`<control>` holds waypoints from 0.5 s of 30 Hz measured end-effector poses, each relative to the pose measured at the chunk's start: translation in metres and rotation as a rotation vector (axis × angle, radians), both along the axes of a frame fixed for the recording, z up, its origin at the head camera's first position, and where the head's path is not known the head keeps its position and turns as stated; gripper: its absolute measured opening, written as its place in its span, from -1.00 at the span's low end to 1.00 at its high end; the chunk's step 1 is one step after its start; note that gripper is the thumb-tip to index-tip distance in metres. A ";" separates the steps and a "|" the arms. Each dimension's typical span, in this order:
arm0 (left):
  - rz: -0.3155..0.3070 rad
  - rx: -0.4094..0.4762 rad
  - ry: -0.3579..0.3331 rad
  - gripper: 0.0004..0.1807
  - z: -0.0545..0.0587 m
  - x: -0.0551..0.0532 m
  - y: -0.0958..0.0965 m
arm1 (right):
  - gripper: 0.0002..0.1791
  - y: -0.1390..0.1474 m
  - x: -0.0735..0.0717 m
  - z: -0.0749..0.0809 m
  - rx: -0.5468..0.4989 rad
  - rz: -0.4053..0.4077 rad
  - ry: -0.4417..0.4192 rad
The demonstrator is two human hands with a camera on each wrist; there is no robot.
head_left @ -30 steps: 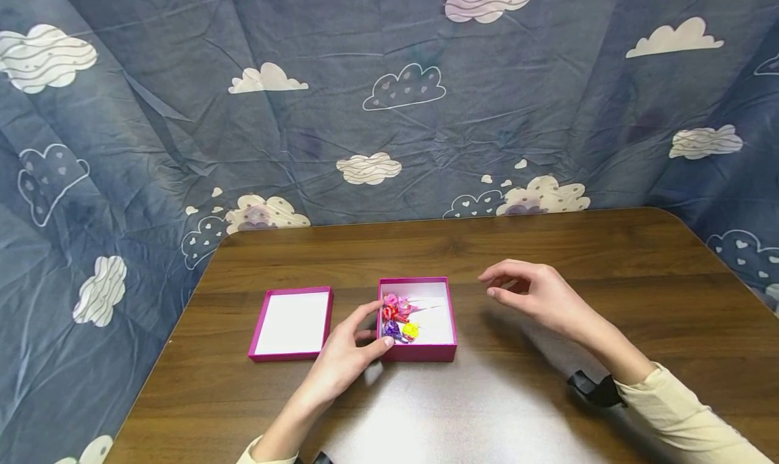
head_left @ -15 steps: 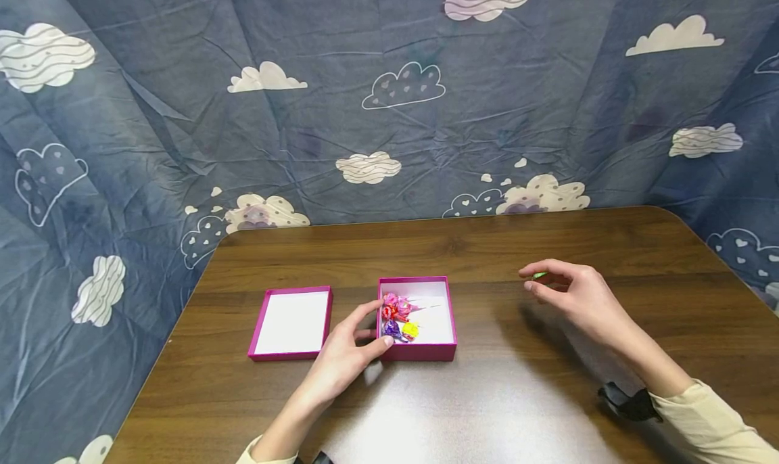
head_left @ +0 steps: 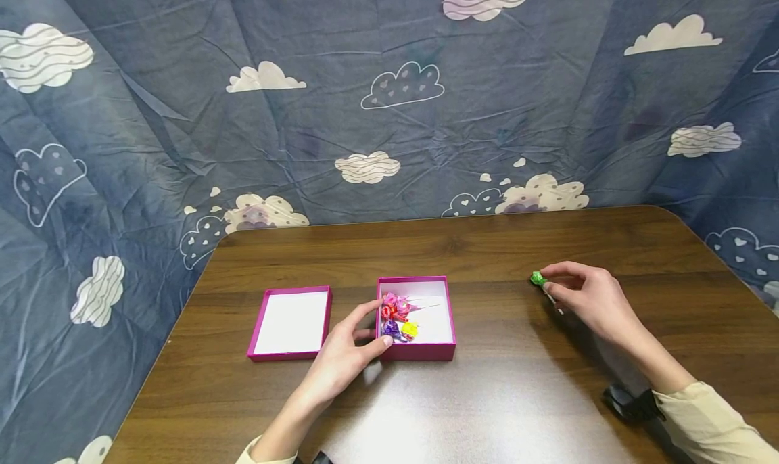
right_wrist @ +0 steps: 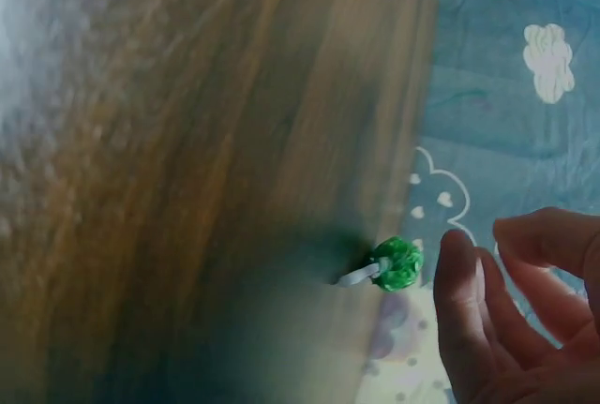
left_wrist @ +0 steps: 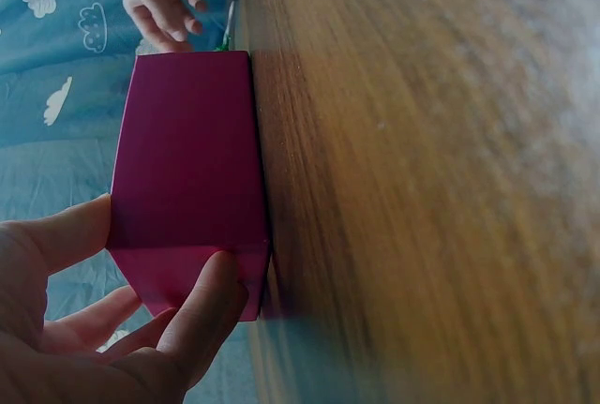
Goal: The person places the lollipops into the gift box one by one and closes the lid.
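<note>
My left hand (head_left: 337, 366) holds the near-left corner of a magenta box (head_left: 420, 352), thumb and fingertips against its wall. The open box has a white inside, where several wrapped lollipops (head_left: 398, 308) in pink, red, purple and yellow lie toward the left. Off to the right, a green-wrapped lollipop (head_left: 538, 279) with a white stick is on the table. Just beside it hovers my right hand (head_left: 593, 302), thumb and fingers bent but apart. In the right wrist view a gap separates the green lollipop (right_wrist: 397, 263) from the fingers (right_wrist: 459, 301), which hold nothing.
A magenta lid (head_left: 291, 322) with a white inside lies left of the box on the brown wooden table (head_left: 450, 410). Behind the table hangs a blue cloth (head_left: 304, 132) with a cloud print.
My right hand has moved rightward, which uncovers the green lollipop that it was hiding. The left hand, box and lid have stayed where they were.
</note>
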State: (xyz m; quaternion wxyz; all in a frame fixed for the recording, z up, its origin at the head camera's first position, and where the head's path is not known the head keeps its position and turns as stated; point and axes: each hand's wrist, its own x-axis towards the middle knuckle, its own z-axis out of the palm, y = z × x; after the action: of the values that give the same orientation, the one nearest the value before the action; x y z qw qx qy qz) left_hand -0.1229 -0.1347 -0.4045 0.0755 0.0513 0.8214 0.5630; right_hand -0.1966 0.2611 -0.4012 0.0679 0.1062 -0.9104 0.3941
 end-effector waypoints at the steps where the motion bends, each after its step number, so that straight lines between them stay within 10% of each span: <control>1: 0.001 -0.002 0.000 -0.33 0.000 0.000 0.000 | -0.76 0.001 -0.001 -0.001 0.003 -0.001 -0.010; 15: -0.001 -0.007 -0.002 -0.33 0.000 0.000 0.000 | -0.64 0.008 -0.024 -0.010 0.155 -0.028 -0.050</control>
State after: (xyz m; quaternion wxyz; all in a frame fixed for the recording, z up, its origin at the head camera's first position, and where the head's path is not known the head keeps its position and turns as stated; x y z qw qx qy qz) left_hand -0.1229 -0.1348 -0.4041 0.0769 0.0507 0.8231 0.5604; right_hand -0.2205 0.2695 -0.4111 0.0422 0.0886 -0.9410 0.3238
